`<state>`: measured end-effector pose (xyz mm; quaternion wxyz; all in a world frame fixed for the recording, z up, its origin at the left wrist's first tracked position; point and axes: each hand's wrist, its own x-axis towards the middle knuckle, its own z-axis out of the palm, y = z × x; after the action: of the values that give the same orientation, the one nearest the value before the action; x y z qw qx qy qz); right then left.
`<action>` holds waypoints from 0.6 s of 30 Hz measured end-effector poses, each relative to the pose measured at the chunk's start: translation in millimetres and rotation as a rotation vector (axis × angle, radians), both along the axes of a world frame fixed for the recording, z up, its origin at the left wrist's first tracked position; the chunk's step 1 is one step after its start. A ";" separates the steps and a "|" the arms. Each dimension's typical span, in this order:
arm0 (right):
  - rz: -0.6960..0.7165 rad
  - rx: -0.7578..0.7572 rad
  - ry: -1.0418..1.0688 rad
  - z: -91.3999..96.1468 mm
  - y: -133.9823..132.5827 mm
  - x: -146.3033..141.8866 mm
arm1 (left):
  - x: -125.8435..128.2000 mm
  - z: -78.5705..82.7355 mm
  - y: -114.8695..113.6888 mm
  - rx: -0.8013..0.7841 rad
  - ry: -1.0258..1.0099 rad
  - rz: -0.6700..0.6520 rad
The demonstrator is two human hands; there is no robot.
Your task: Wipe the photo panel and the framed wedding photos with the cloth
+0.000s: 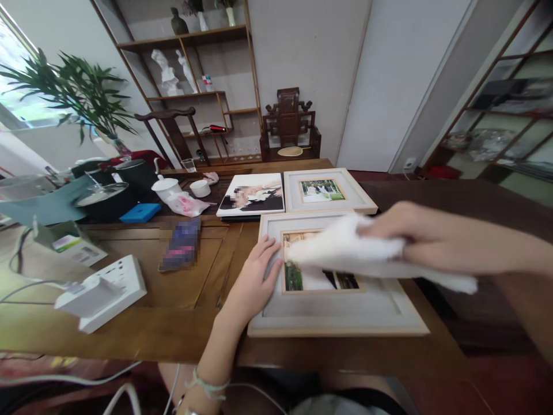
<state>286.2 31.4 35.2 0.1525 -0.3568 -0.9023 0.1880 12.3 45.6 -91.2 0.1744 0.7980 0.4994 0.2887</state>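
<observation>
A large pale picture frame (337, 314) with a small photo in its middle lies flat on the wooden table (181, 288) in front of me. My left hand (254, 279) rests flat on the frame's left border, fingers stretched out. My right hand (400, 230) grips a white cloth (345, 251) and holds it over the photo's glass; the cloth is smeared by motion and hides part of the picture.
Behind lie a smaller framed photo (329, 191) and an unframed print (253, 195). To the left are a white power strip (103, 294), a blue box (140, 213), a white cup (166, 187), pots and a plant (73, 86). Shelves and a carved chair (289, 124) line the wall.
</observation>
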 end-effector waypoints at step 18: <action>0.095 0.281 -0.365 -76.2 55.1 -38.6 | 1.2 0.5 -0.3 0.105 -0.159 0.227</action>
<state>247.6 86.5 -41.0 0.0261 -0.3173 -0.9480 0.0001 13.5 45.4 -90.6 0.1376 0.7192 0.5552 0.3943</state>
